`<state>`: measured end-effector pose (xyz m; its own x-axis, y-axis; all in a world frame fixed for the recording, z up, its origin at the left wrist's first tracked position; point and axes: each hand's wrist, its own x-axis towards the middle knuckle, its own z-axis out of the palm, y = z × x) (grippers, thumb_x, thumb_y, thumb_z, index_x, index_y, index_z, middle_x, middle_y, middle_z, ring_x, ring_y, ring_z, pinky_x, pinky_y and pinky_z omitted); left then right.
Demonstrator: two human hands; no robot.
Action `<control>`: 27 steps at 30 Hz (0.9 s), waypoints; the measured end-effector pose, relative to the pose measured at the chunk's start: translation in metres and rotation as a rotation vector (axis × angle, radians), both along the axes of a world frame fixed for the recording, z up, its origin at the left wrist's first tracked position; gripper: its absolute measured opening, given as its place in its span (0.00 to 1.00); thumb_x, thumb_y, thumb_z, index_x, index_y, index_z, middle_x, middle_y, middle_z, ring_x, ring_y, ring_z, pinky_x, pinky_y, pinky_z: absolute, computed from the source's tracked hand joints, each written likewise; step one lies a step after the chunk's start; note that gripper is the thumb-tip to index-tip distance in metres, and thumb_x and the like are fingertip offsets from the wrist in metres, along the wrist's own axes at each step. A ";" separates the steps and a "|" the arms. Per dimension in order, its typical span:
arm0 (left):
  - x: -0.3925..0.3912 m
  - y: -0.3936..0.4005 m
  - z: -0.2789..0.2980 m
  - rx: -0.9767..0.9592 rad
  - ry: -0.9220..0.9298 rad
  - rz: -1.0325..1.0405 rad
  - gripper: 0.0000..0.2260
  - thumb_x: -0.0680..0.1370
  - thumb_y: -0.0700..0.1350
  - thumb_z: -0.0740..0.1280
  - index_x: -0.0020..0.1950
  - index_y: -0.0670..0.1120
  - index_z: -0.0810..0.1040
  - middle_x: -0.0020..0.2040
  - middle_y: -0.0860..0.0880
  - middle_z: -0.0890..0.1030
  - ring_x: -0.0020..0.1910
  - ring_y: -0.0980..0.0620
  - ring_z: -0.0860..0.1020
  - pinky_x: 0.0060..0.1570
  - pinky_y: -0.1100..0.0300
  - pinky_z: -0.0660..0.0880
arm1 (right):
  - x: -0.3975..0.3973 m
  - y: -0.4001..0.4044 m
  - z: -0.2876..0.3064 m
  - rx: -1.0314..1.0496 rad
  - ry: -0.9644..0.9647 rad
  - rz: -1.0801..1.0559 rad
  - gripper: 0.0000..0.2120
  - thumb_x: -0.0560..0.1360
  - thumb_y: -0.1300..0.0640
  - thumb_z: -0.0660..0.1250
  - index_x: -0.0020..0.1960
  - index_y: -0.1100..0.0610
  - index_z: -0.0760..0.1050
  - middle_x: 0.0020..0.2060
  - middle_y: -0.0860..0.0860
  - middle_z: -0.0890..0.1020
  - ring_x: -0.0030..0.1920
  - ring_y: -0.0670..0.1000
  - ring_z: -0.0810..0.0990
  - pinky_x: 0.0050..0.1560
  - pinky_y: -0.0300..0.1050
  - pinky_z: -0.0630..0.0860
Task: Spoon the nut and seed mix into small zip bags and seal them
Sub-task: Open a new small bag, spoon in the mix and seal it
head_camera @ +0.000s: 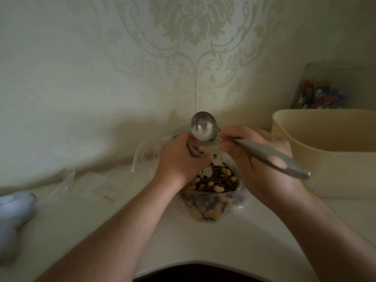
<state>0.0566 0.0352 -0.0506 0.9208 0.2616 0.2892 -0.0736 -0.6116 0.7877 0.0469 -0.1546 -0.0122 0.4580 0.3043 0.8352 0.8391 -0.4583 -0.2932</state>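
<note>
A clear bag of nut and seed mix (211,190) lies open on the white table (183,245) between my hands. My left hand (179,157) grips a small zip bag (200,151) with a green zip strip, held upright above the mix; a few nuts show inside it. My right hand (256,165) grips the grey handle of a metal spoon (203,127). The spoon's bowl is empty and hovers just above the small bag's mouth, facing me.
Several empty zip bags with red strips (91,186) lie to the left. A beige tub (325,151) stands at the right, with a clear container of coloured items (319,94) behind it. A pale blue object (14,210) sits at the left edge. The patterned wall is close behind.
</note>
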 end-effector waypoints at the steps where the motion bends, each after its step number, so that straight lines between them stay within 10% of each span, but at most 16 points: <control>1: 0.000 0.000 0.000 0.035 -0.007 -0.012 0.19 0.72 0.54 0.80 0.59 0.56 0.79 0.47 0.59 0.83 0.44 0.66 0.79 0.39 0.75 0.72 | 0.001 -0.001 0.000 0.019 0.039 -0.020 0.13 0.82 0.50 0.65 0.56 0.57 0.83 0.43 0.44 0.84 0.43 0.40 0.79 0.44 0.25 0.72; 4: -0.002 0.000 0.000 0.037 -0.036 -0.036 0.25 0.72 0.52 0.79 0.67 0.59 0.75 0.49 0.60 0.82 0.46 0.66 0.80 0.41 0.75 0.72 | 0.004 -0.004 -0.001 0.044 0.129 -0.029 0.17 0.83 0.42 0.61 0.56 0.53 0.81 0.42 0.34 0.78 0.42 0.34 0.79 0.42 0.26 0.72; 10: -0.003 -0.003 0.006 -0.456 -0.078 -0.042 0.27 0.71 0.46 0.82 0.64 0.58 0.75 0.44 0.55 0.86 0.41 0.61 0.85 0.46 0.62 0.83 | 0.006 -0.009 0.002 0.038 0.144 -0.050 0.13 0.85 0.44 0.59 0.53 0.49 0.79 0.38 0.45 0.82 0.36 0.45 0.82 0.34 0.51 0.79; 21: -0.012 0.010 0.012 0.023 0.006 -0.071 0.27 0.71 0.59 0.80 0.64 0.61 0.70 0.49 0.59 0.83 0.43 0.65 0.81 0.47 0.60 0.82 | 0.005 -0.010 0.002 -0.014 0.255 -0.046 0.19 0.85 0.45 0.54 0.48 0.54 0.77 0.34 0.45 0.80 0.37 0.45 0.81 0.37 0.51 0.80; 27: -0.016 0.018 0.008 -0.029 0.177 -0.166 0.21 0.70 0.51 0.82 0.56 0.59 0.76 0.50 0.60 0.85 0.48 0.65 0.83 0.50 0.62 0.80 | 0.006 -0.014 0.002 -0.144 0.376 -0.087 0.18 0.83 0.47 0.54 0.47 0.55 0.78 0.34 0.47 0.80 0.35 0.48 0.80 0.40 0.55 0.79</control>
<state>0.0403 0.0535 -0.0422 0.9875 0.1084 0.1145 -0.0308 -0.5798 0.8142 0.0533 -0.1689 -0.0104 0.7521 0.3529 0.5567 0.6423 -0.5816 -0.4992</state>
